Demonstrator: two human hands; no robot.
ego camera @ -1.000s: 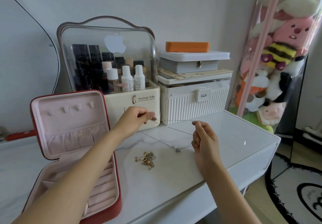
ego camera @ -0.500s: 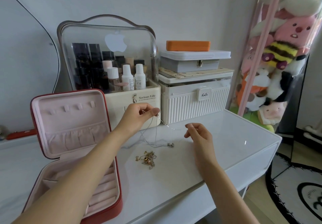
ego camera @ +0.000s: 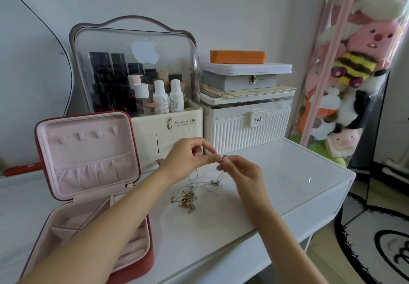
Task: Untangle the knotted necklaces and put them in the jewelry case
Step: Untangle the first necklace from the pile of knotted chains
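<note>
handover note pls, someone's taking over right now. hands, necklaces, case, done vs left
Left hand and right hand: both pinch the thin silver chain necklace above the white tabletop; its loops hang onto the top.
Tangled gold necklace clump: untouched on the tabletop, just nearer than the silver one.
Red jewelry case with pink lining: open at left; no necklace visible inside.
Left: store silver, untangle and store gold.

Left hand (ego camera: 184, 159) and right hand (ego camera: 242, 173): bare. Both forearms uncovered to frame edge. No visible sleeves, rings, or wrist items.
</note>
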